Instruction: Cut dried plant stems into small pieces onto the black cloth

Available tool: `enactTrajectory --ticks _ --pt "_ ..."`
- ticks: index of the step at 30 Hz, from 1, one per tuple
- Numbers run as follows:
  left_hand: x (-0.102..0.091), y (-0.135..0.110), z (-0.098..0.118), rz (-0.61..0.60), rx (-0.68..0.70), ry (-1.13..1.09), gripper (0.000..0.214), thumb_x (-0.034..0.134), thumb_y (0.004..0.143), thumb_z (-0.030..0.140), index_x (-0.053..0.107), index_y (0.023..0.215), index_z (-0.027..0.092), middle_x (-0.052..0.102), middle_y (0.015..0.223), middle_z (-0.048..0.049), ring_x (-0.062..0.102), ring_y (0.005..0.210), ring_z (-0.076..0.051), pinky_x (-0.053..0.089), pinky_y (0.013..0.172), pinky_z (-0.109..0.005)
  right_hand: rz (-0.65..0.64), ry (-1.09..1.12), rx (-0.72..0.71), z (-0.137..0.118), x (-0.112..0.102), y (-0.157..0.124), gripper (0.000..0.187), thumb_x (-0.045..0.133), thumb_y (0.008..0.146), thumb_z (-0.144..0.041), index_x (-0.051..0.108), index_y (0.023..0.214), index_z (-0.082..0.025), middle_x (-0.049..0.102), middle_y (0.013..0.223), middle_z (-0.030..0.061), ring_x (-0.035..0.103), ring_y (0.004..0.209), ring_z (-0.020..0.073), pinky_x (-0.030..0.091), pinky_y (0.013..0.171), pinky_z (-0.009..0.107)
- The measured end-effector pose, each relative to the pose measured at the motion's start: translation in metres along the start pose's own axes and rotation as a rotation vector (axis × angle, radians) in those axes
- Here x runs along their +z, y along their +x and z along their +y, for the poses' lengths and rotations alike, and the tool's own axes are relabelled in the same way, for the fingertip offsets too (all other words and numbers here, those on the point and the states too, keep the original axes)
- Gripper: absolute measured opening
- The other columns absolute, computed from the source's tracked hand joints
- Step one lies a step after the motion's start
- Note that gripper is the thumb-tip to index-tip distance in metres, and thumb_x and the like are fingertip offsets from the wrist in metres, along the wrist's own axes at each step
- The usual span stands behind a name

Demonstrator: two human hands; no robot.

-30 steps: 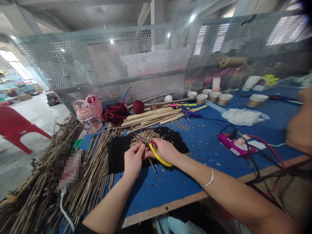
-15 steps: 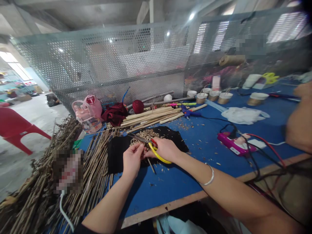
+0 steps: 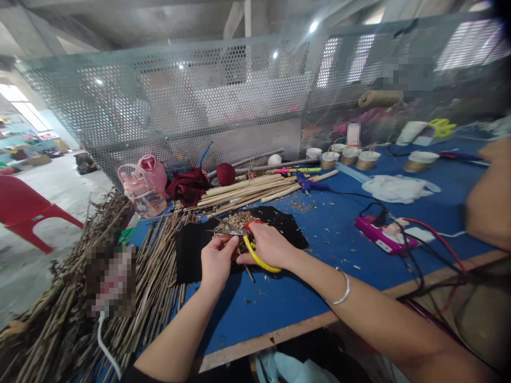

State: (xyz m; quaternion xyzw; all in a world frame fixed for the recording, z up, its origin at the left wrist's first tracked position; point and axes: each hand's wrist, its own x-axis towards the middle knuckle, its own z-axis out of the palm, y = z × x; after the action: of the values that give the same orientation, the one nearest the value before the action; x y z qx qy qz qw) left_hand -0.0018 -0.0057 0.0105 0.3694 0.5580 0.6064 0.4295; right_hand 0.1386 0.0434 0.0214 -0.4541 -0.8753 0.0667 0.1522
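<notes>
One left hand (image 3: 216,260): thumb pressed to forefinger; anything pinched between is too small to tell.
One right hand (image 3: 271,246): fingers curled round the scissors.
Scissors (image 3: 252,253): one pair, metal blades parted, smooth yellow handle.
Clippings (image 3: 240,218): brittle heap, on one black cloth (image 3: 188,260).
Stalks (image 3: 154,284): dry, countless, crowding the left.
Yarn ball (image 3: 225,174): one, beyond smooth pale rods (image 3: 243,191).
Cups (image 3: 368,159): at least five, white-rimmed.
</notes>
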Motion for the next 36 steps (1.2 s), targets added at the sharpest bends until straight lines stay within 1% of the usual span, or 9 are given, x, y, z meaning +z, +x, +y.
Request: enactTrajectory --ticks 6,10,13,18,21,24,26,30,36 --pt "-0.001 0.002 -0.001 0.019 0.018 0.008 0.031 0.071 0.058 0.037 0.065 0.073 0.011 0.06 0.057 -0.0005 0.05 0.048 -0.008 0.041 0.047 -0.02 -0.097 0.048 0.089 -0.003 0.001 -0.001 0.064 0.047 0.063 -0.074 0.046 0.095 -0.019 0.063 0.083 0.008 0.061 0.075 0.0234 0.035 0.058 0.027" --pt "-0.002 0.003 0.0 0.029 -0.011 -0.024 0.032 0.071 0.058 0.036 0.065 0.077 0.012 0.062 0.061 -0.0007 0.05 0.047 -0.008 0.041 0.047 -0.02 -0.109 0.056 0.096 -0.002 0.002 0.0 0.06 0.046 0.064 -0.074 0.049 0.088 -0.02 0.063 0.079 0.0063 0.06 0.071 0.0218 0.032 0.055 0.025" --pt "-0.002 0.004 -0.001 0.03 -0.03 -0.049 0.031 0.072 0.057 0.036 0.066 0.077 0.012 0.063 0.063 -0.0012 0.051 0.047 -0.008 0.041 0.047 -0.02 -0.113 0.063 0.1 0.001 0.005 0.002 0.058 0.046 0.064 -0.074 0.051 0.087 -0.021 0.063 0.077 0.0052 0.059 0.068 0.0204 0.03 0.053 0.024" --pt "-0.003 0.005 -0.003 -0.014 -0.028 -0.094 0.034 0.069 0.061 0.038 0.066 0.083 0.012 0.063 0.066 -0.0023 0.051 0.05 -0.008 0.042 0.048 -0.019 -0.143 0.127 0.119 0.005 0.007 0.006 0.052 0.046 0.068 -0.07 0.054 0.083 -0.021 0.062 0.073 0.0037 0.058 0.067 0.0184 0.03 0.052 0.023" --pt "-0.002 0.005 -0.001 -0.033 -0.033 -0.15 0.036 0.067 0.064 0.04 0.065 0.087 0.012 0.062 0.067 -0.0028 0.053 0.053 -0.009 0.042 0.049 -0.019 -0.119 0.092 0.136 0.004 0.003 0.006 0.051 0.048 0.068 -0.069 0.053 0.084 -0.021 0.062 0.074 0.0039 0.059 0.069 0.0192 0.03 0.052 0.023" --pt "-0.002 0.004 0.002 -0.028 -0.057 -0.201 0.039 0.066 0.064 0.042 0.063 0.09 0.013 0.062 0.067 -0.0029 0.055 0.056 -0.01 0.044 0.051 -0.02 -0.077 0.038 0.12 0.001 -0.002 0.003 0.056 0.051 0.065 -0.069 0.05 0.092 -0.019 0.063 0.077 0.0054 0.061 0.072 0.0215 0.031 0.054 0.024" --pt "-0.001 0.003 0.002 -0.031 -0.058 -0.208 0.037 0.065 0.064 0.043 0.063 0.087 0.013 0.062 0.067 -0.0024 0.055 0.056 -0.01 0.045 0.051 -0.021 -0.075 0.032 0.096 0.0 -0.004 0.001 0.06 0.05 0.064 -0.07 0.047 0.095 -0.019 0.063 0.079 0.0062 0.061 0.073 0.0227 0.032 0.055 0.025" --pt "-0.002 0.003 -0.001 -0.044 -0.058 -0.187 0.033 0.066 0.063 0.044 0.062 0.076 0.013 0.061 0.064 -0.0018 0.054 0.055 -0.011 0.045 0.051 -0.022 -0.085 0.024 0.085 0.0 -0.002 -0.001 0.064 0.05 0.061 -0.073 0.045 0.094 -0.019 0.063 0.084 0.0074 0.062 0.076 0.024 0.033 0.056 0.026" --pt "0.0 0.002 -0.003 -0.109 -0.054 -0.148 0.033 0.064 0.065 0.043 0.062 0.076 0.013 0.062 0.065 -0.0022 0.055 0.055 -0.011 0.047 0.054 -0.023 -0.069 0.02 0.082 0.001 0.0 0.001 0.059 0.051 0.064 -0.07 0.045 0.093 -0.02 0.063 0.084 0.0061 0.062 0.077 0.0232 0.034 0.059 0.026"
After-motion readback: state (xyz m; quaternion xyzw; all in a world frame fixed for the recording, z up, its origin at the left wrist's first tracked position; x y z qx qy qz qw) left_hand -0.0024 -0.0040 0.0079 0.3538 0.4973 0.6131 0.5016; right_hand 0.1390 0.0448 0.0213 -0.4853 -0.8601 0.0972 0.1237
